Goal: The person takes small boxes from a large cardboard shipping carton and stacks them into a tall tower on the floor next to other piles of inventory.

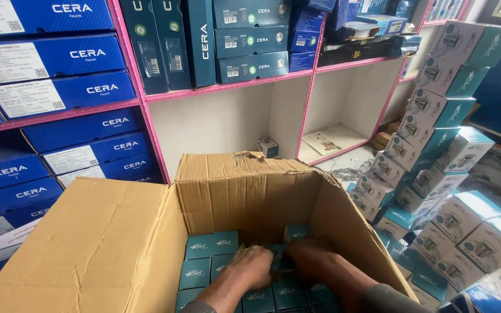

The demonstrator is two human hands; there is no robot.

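We see first the shelves [227, 87] with pink edges, which fill the wall behind the cardboard carton [117, 243]. On them, up and to the left of the carton, lie many long blue boxes [59, 93], stacked flat, and some stand upright. The two compartments directly behind the carton are almost bare; one small box [268, 146] stands there alone, and a flat paper packet [323, 142] lies in the compartment beside it.

To the right of the carton we see a tall stack of white and teal boxes [436, 127], each one with a picture of a metal fitting on its side. This stack leans a little and goes down to the floor near the right wall of the carton.

The carton itself is big and brown, and its flaps are open; the left flap spreads wide toward us. Inside, on the bottom, small teal boxes [210, 246] are packed in rows, close together, with their tops up.

Both our hands are inside the carton, on these teal boxes. The left hand [253, 268] lies with bent fingers on the middle row, and the right hand [311, 258] is just beside it, touching a teal box near the back wall. The fingers of both hands are curled narrow over the boxes, but we cannot tell if they really hold one, because the shadow hides the fingertips.
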